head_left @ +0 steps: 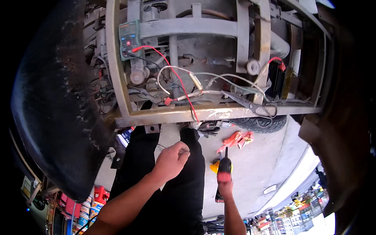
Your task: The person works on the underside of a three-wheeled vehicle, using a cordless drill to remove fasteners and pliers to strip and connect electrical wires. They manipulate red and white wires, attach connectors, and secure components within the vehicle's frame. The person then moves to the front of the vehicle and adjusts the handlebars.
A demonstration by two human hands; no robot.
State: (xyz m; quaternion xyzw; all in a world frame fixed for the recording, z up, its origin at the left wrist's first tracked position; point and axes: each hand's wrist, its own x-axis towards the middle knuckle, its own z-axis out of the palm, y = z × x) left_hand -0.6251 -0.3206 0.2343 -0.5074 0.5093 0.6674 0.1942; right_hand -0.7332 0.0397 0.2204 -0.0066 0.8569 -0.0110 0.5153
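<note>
My right hand (225,188) grips a black-and-red cordless drill (224,168), its thin tip pointing away from me over the floor. Curled in above my knees, my left hand (171,159) has its thumb against the fingers; whatever may be inside is hidden. Ahead of both hands runs the metal frame (164,115). A multimeter (129,41) leans at its left side, with a red lead (172,70) hanging over the front bar. Open scissors (250,104) rest on that bar at the right, beside loose pale wires (231,78) and a red connector (168,101).
A dark curved panel (58,117) closes off the left. Under the frame lie a tyre (262,123), a dark glove (208,128) and a crumpled orange-red cloth (237,140). Something yellow (214,167) sits behind the drill. Several containers (88,209) stand at lower left.
</note>
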